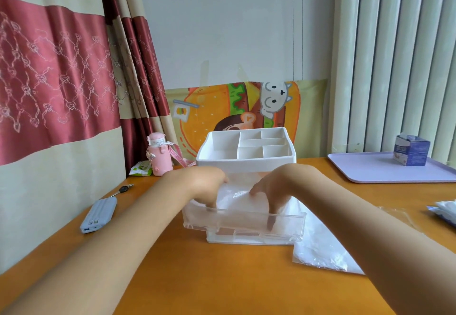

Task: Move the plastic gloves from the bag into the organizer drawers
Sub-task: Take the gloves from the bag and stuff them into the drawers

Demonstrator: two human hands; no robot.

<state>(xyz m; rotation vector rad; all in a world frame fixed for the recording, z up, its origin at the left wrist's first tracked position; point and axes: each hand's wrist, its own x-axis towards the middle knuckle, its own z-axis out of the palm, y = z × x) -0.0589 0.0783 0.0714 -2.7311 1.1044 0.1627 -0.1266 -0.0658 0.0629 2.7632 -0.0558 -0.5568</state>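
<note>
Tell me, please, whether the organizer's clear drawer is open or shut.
Open: the clear drawer juts forward of the white organizer, plastic gloves showing inside.

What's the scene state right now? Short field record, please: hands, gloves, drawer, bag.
drawer: clear, pulled out of the white organizer
gloves: stack in the drawer
left hand: fingers down at the stack's left edge, grip unclear
right hand: thumb on top, pinches the stack
bag: lying flat, right of the drawer
</note>
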